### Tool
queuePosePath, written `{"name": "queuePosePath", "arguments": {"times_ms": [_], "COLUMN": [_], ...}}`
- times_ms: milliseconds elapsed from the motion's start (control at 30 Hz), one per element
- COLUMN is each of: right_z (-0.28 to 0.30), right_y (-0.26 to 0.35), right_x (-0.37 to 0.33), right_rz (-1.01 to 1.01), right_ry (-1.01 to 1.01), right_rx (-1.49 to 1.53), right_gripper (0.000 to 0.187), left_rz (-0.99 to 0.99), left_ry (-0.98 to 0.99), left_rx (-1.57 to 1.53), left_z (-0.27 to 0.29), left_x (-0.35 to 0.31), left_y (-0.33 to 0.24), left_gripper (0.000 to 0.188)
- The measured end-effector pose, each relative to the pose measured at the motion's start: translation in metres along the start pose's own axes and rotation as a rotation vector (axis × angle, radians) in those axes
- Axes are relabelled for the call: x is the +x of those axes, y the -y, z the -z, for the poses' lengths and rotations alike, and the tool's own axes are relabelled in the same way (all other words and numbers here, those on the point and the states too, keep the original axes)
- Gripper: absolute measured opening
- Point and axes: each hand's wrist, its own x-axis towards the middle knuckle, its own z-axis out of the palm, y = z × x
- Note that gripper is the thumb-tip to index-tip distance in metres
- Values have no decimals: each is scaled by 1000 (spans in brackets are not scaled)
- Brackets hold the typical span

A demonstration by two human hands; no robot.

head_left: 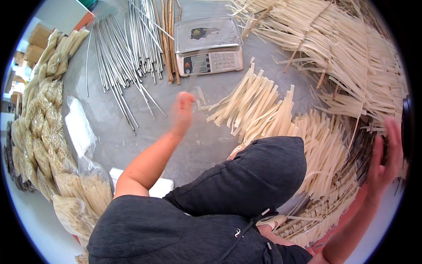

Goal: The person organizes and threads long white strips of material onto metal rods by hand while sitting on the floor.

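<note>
My left hand [182, 113] is raised over the grey floor, left of a fanned pile of pale, flat, dried noodle-like strips [250, 105]. Motion smears its fingers; nothing shows in it, but I cannot make out whether it is closed. Far to the right, my right hand [387, 154] is lifted with its fingers spread and holds nothing visible. It is nearest to the right end of a large stack of similar strips [325, 48]. More strips [323, 149] lie beside my knee, on that side of my body.
A digital scale [209, 46] stands ahead, its platform bare. Thin metal rods [116, 61] and brown wooden sticks [169, 44] lie left of it. Bagged, twisted bundles [48, 114] line the left side, near white plastic bags [80, 127]. Woven matting [316, 215] lies at lower right.
</note>
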Motion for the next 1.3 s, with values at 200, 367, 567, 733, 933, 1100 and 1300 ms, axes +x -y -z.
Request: {"name": "queuePosePath", "arguments": {"times_ms": [200, 367, 567, 733, 933, 1100, 1300], "right_z": [-30, -35, -41, -46, -103, -176, -267], "right_y": [21, 41, 54, 53, 51, 57, 62], "right_x": [-81, -138, -178, -190, -203, -237, -295], "right_rz": [-300, -496, -666, -733, -886, -1109, -1333], "right_ry": [447, 611, 706, 693, 808, 842, 903], "right_rx": [157, 228, 311, 311, 457, 571, 476], "right_gripper": [25, 17, 13, 13, 24, 47, 77], "left_rz": [341, 474, 626, 520, 331, 215, 316], "left_ry": [-413, -522, -343, -262, 353, 463, 536], "left_rx": [472, 619, 933, 722, 313, 398, 571], "left_z": [93, 143, 214, 129, -50, -157, -232], "left_x": [7, 14, 68, 68, 12, 41, 72], "left_y": [112, 190, 277, 272, 198, 162, 178], "left_gripper": [43, 48, 42, 45, 53, 67, 98]}}
